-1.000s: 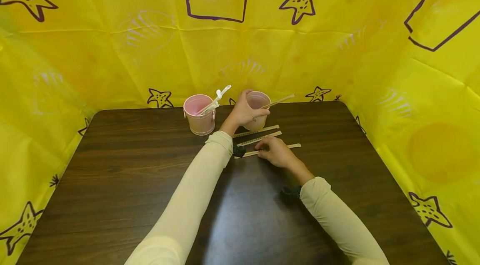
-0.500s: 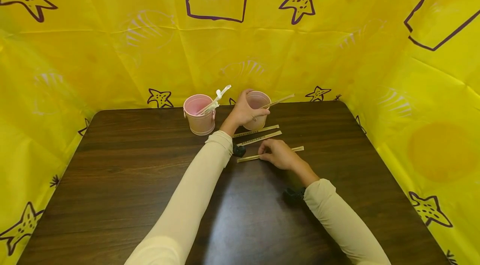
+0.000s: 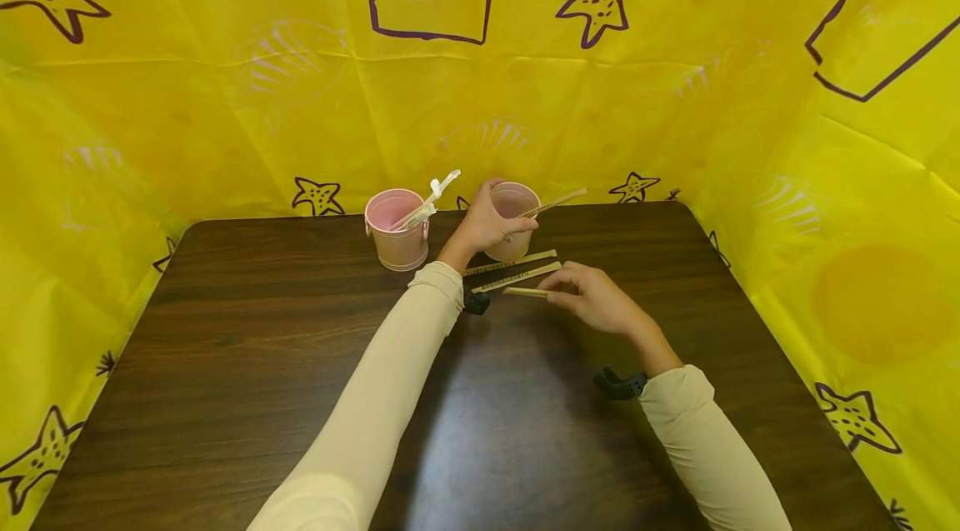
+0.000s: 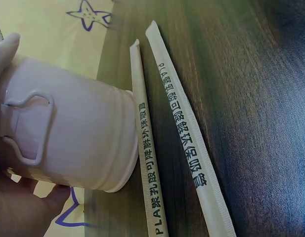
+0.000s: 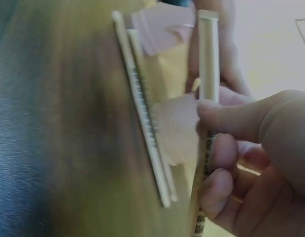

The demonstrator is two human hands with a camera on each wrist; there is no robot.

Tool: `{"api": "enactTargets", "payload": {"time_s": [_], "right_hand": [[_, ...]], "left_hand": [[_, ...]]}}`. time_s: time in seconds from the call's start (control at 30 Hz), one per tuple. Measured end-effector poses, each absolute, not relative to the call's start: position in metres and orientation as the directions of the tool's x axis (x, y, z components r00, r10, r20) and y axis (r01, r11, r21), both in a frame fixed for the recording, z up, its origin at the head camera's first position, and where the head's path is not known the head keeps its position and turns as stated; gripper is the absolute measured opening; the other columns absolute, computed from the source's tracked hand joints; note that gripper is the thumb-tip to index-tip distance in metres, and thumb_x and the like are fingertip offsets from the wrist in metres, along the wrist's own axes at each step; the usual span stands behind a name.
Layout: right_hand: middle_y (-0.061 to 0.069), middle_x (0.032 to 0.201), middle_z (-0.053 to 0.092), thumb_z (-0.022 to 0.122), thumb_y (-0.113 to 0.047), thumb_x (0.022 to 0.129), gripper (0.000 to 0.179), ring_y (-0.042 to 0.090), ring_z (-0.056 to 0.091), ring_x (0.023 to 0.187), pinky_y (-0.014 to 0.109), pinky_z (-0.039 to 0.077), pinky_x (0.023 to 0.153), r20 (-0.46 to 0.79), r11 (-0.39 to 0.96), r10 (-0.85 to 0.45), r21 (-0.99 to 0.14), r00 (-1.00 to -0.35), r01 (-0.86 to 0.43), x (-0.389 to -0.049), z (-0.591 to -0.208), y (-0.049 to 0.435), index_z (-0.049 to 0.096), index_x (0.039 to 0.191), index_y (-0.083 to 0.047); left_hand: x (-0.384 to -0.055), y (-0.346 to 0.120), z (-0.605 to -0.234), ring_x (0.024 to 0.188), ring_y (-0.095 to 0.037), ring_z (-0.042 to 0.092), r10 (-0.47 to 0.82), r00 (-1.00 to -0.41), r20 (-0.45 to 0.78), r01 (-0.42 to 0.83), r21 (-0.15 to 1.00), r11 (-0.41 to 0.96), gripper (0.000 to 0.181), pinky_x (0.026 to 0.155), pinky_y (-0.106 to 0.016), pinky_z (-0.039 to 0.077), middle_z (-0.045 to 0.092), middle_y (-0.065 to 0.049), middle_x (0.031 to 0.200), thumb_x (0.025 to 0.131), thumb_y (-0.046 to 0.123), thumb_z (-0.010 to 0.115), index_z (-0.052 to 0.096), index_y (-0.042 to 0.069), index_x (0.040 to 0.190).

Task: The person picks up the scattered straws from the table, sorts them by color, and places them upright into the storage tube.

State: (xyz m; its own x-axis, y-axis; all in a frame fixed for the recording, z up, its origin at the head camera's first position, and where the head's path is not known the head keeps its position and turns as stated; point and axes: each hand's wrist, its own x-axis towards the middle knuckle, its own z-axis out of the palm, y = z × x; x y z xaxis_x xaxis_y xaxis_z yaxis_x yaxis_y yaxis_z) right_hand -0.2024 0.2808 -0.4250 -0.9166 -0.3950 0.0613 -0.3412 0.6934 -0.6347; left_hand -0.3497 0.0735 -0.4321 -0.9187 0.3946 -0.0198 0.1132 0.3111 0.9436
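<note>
My left hand [image 3: 486,224] grips a pale pink bucket [image 4: 83,128] by its upper side; the bucket stands at the back of the table. A paper-wrapped straw [image 3: 558,202] leans out over its rim to the right. Between the thumb and fingers of my right hand [image 3: 596,298], another paper-wrapped straw [image 5: 208,59] is pinched, raised over the table in front of the bucket. Two more wrapped straws, a nearer one [image 4: 184,128] and a farther one [image 4: 146,148], lie side by side before the bucket, their printing showing in the left wrist view.
To the left stands a second pink bucket [image 3: 401,252], with white-wrapped straws [image 3: 437,196] sticking out of it. The dark wooden table [image 3: 262,348] ends close behind both buckets, against a yellow patterned cloth [image 3: 300,122].
My right hand has picked up the nearest straw from the table and moved right and slightly away from me with it. My left hand stays on the bucket.
</note>
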Motion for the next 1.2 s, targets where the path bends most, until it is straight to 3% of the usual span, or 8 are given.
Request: {"api": "enactTargets", "payload": {"time_s": [0.13, 0.2, 0.4, 0.53, 0.63, 0.83, 0.97, 1.2], "right_hand": [[0.003, 0.101, 0.069, 0.071, -0.017, 0.096, 0.017, 0.018, 0.053, 0.071, 0.026, 0.046, 0.061, 0.130, 0.662, -0.303, -0.684, -0.944, -0.306, -0.201, -0.412, 0.286, 0.075, 0.113, -0.016], [0.004, 0.103, 0.070, 0.071, -0.019, 0.097, 0.018, 0.020, 0.057, 0.068, 0.026, 0.048, 0.059, 0.158, 0.641, -0.251, -0.713, -0.955, -0.286, -0.200, -0.406, 0.287, 0.073, 0.115, -0.016], [0.008, 0.106, 0.072, 0.070, -0.020, 0.098, 0.021, 0.018, 0.066, 0.082, 0.025, 0.054, 0.069, 0.286, 0.554, -0.085, -0.782, -0.954, -0.284, -0.197, -0.391, 0.284, 0.071, 0.116, -0.010], [-0.004, 0.097, 0.068, 0.071, -0.019, 0.097, 0.018, 0.007, 0.058, 0.066, 0.022, 0.047, 0.056, 0.334, 0.409, 0.041, -0.865, -0.942, -0.289, -0.197, -0.382, 0.280, 0.070, 0.112, -0.008], [-0.007, 0.089, 0.066, 0.071, -0.014, 0.096, 0.014, 0.007, 0.047, 0.052, 0.023, 0.038, 0.047, 0.375, 0.238, 0.134, -0.911, -0.917, -0.338, -0.197, -0.374, 0.277, 0.068, 0.108, -0.007], [-0.001, 0.097, 0.073, 0.069, -0.004, 0.095, 0.012, 0.010, 0.039, 0.046, 0.023, 0.034, 0.045, 0.512, 0.005, 0.277, -0.847, -0.813, -0.531, -0.202, -0.362, 0.270, 0.067, 0.107, -0.004], [0.002, 0.100, 0.075, 0.067, 0.001, 0.095, 0.012, 0.008, 0.038, 0.044, 0.022, 0.032, 0.044, 0.521, -0.068, 0.337, -0.817, -0.784, -0.572, -0.207, -0.361, 0.265, 0.067, 0.107, -0.002], [0.002, 0.099, 0.075, 0.072, -0.006, 0.093, 0.011, 0.006, 0.041, 0.044, 0.019, 0.031, 0.042, 0.445, -0.071, 0.398, -0.857, -0.802, -0.510, -0.221, -0.369, 0.259, 0.069, 0.103, -0.011]], "left_hand": [[-0.349, 0.072, -0.432, 0.141, -0.035, 0.043, 0.392, -0.920, -0.020, 0.116, 0.941, 0.318, 0.106, 0.116, -0.052, 0.041, 0.033, -0.016, 0.157, 0.083, 0.037, 0.085, 0.017, 0.015, 0.160], [-0.349, 0.072, -0.432, 0.141, -0.035, 0.043, 0.392, -0.920, -0.017, 0.119, 0.940, 0.320, 0.107, 0.115, -0.052, 0.041, 0.033, -0.016, 0.156, 0.082, 0.039, 0.085, 0.017, 0.015, 0.160], [-0.349, 0.071, -0.434, 0.141, -0.036, 0.042, 0.396, -0.918, -0.017, 0.116, 0.943, 0.310, 0.110, 0.114, -0.052, 0.042, 0.031, -0.017, 0.158, 0.081, 0.042, 0.086, 0.016, 0.014, 0.160], [-0.350, 0.072, -0.435, 0.141, -0.036, 0.042, 0.397, -0.918, -0.017, 0.116, 0.944, 0.309, 0.108, 0.113, -0.051, 0.043, 0.030, -0.017, 0.158, 0.081, 0.038, 0.086, 0.016, 0.012, 0.160], [-0.349, 0.072, -0.435, 0.140, -0.036, 0.042, 0.395, -0.919, -0.014, 0.118, 0.944, 0.308, 0.107, 0.113, -0.051, 0.043, 0.030, -0.017, 0.158, 0.082, 0.036, 0.086, 0.017, 0.011, 0.160], [-0.349, 0.071, -0.432, 0.140, -0.035, 0.042, 0.399, -0.917, -0.015, 0.113, 0.948, 0.296, 0.106, 0.106, -0.048, 0.050, 0.030, -0.017, 0.158, 0.083, 0.034, 0.086, 0.016, 0.011, 0.160], [-0.349, 0.071, -0.432, 0.143, -0.036, 0.039, 0.413, -0.911, -0.012, 0.118, 0.950, 0.289, 0.107, 0.100, -0.048, 0.054, 0.024, -0.018, 0.163, 0.084, 0.035, 0.085, 0.015, 0.011, 0.161], [-0.350, 0.071, -0.432, 0.149, -0.034, 0.034, 0.421, -0.907, 0.008, 0.138, 0.951, 0.278, 0.106, 0.116, -0.052, 0.040, 0.027, -0.015, 0.163, 0.084, 0.036, 0.084, 0.015, 0.010, 0.161]]}}
